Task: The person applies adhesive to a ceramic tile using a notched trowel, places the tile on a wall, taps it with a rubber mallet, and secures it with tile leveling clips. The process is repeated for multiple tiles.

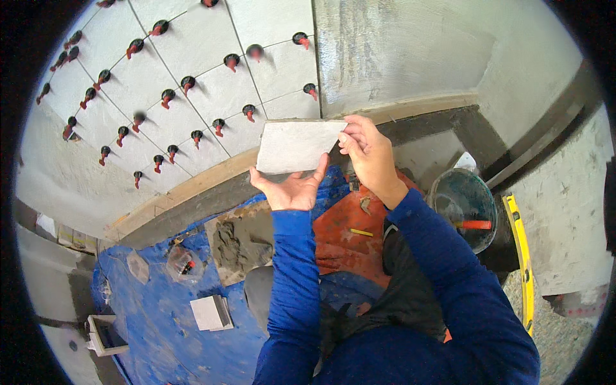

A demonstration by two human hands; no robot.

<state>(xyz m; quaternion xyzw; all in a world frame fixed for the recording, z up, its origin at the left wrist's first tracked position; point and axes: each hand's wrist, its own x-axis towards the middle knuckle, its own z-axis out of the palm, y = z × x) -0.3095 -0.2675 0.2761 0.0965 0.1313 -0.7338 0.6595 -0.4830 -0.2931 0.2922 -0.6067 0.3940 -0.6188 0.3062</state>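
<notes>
A pale, angled-cut tile [299, 144] is held up in the middle of the head view, in front of the wall's lower part. My left hand [289, 188] cradles it from below, thumb and fingers along its bottom edge. My right hand [370, 157] grips its upper right corner between curled fingers and thumb. Behind and above, square white wall tiles [173, 45] carry several red-and-black levelling clips [249, 111]. A wooden batten [199, 186] runs along the foot of the tiled wall, partly behind my left hand and the tile.
A blue tarp [147, 321] holds a tile stack [210, 312], a clear container [183, 263] and a mortar-smeared board [237, 244]. An orange sheet [340, 250] lies between my arms. At right are a bucket [455, 199] and a yellow level [523, 256]; at left, a white box [106, 330].
</notes>
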